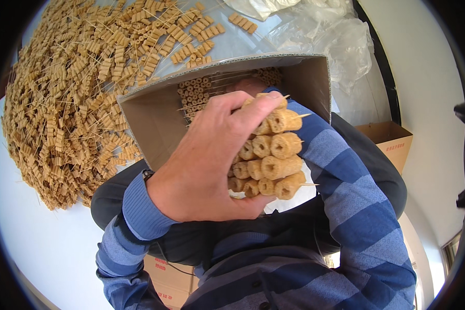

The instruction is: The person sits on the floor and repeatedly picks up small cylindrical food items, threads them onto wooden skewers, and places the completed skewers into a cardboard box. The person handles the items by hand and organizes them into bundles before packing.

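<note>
My left hand [201, 150] is closed round a bundle of skewers [281, 164], each strung with short hollow tan rolls, held above my lap at the near side of an open cardboard box [152, 111]. Thumb and fingers clamp the stack from two sides, and pointed stick tips jut out to the right. My right arm reaches past the bundle into the box. Only a blurred part of my right hand [248, 85] shows there, behind the bundle, with its fingers hidden. Inside the box, skewered rolls [194, 94] are packed at the left with their sticks pointing right, and more rolls [270, 76] lie farther right.
A large heap of the same skewers [82, 88] covers the surface at left and far left. One separate skewer [243, 23] lies beyond the box. Clear plastic bags [341, 46] are bunched at the far right. A smaller carton [392, 142] stands by my right knee.
</note>
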Demonstrator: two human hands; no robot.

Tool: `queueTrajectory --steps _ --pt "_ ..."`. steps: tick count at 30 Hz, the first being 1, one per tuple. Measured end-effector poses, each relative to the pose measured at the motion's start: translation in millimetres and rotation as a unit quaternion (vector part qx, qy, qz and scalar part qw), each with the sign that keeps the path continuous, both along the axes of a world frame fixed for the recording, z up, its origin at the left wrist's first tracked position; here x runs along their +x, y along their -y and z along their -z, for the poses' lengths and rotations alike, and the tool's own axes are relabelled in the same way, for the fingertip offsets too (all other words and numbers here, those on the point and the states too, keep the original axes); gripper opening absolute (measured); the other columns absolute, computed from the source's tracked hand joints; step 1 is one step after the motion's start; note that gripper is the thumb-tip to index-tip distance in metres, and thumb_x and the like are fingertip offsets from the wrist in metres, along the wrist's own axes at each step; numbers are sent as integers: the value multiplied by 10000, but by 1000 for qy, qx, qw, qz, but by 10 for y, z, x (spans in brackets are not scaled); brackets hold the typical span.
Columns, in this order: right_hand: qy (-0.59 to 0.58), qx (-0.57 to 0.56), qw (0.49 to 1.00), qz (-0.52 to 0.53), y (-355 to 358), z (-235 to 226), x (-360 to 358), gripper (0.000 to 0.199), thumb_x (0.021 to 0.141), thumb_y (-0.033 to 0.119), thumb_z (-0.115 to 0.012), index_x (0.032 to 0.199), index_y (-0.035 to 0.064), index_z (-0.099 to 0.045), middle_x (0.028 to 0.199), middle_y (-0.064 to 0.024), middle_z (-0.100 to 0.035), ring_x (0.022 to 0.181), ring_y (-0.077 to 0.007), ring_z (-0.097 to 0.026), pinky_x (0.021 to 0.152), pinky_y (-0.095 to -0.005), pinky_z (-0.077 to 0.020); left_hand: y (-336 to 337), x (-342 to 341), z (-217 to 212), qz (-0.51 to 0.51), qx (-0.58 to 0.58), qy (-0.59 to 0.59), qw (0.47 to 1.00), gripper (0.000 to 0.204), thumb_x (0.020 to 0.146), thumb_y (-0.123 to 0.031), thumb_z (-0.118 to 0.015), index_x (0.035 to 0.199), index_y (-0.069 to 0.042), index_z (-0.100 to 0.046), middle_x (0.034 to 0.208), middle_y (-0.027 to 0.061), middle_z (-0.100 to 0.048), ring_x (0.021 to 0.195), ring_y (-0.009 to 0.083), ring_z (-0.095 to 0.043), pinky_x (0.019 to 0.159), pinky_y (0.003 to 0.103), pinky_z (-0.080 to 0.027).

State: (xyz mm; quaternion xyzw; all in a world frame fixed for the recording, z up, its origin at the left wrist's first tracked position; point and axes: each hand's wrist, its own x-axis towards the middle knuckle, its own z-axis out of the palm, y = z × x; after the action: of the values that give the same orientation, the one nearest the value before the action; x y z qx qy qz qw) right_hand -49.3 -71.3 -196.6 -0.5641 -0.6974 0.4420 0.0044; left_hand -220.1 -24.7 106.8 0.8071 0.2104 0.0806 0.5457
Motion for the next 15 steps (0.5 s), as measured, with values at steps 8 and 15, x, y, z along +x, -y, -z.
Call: queueTrajectory --steps 8,15 --pt "-30 20 999 7 160 122 -13 358 1017 258 -439 1285 131 -638 1331 -158 -615 1202 -352 -595 1044 -424 -462 -27 148 547 22 89 -141 986 979 678 -273 -824 1507 -84 -338 1357 215 -420 1270 402 -428 1102 463 -347" --pt "-96 66 992 38 192 309 -26 361 1019 272 -452 1305 128 -617 1349 -153 -602 1209 -347 -587 1043 -410 -465 -116 77 1325 0 192 -188 963 962 686 -301 -804 1512 -121 -344 1394 243 -386 1325 452 -367 1147 525 -299"
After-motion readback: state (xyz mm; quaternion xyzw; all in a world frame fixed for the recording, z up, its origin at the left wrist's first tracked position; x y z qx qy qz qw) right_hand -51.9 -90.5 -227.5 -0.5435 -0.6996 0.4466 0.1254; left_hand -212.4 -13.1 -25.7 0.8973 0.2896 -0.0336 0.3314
